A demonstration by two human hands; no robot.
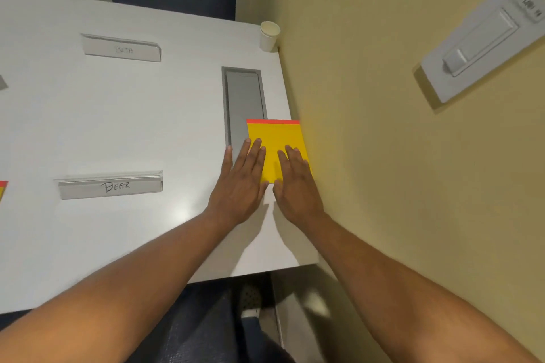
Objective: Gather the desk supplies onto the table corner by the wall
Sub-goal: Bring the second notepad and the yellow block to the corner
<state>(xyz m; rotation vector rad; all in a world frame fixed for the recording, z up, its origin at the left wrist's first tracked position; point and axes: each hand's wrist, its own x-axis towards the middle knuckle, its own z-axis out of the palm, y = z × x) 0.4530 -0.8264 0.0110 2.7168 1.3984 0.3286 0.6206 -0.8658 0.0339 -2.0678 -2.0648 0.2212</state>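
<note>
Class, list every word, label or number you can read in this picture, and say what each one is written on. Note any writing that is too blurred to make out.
"BEAR": handwritten on the near name card.
Far name card: faint handwriting, too blurred to read.
Wall switch plate: small label at its upper end, too blurred to read.
Yellow notepad and paper cup: no writing visible.

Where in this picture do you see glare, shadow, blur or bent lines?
Head view: soft glare on the white table near the left hand; both hands, the right hand too, cast shadows toward the near edge; the wall switch and the floor below look blurred; the wide lens bends the table edges.
</note>
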